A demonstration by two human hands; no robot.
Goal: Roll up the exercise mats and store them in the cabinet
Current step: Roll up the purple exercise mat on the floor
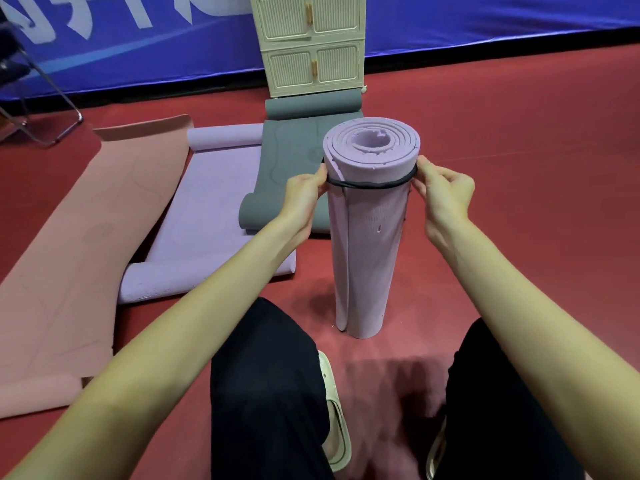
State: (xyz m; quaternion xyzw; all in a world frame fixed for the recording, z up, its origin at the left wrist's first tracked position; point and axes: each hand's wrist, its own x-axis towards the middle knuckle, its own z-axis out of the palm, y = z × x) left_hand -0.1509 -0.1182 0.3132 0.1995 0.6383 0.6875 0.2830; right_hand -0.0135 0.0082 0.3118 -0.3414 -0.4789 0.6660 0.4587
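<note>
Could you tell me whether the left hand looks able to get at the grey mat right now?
Probably not: the left hand pinches the black band round the upright rolled mat, and the grey mat lies beyond it.

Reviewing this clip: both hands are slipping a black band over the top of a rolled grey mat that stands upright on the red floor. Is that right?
Not quite. The head view shows the rolled mat is purple, not grey. The rest holds: the left hand and right hand hold the black band round its top, upright on the red floor.

Rolled lilac mat [367, 237] upright; cabinet [310, 43] shut.
</note>
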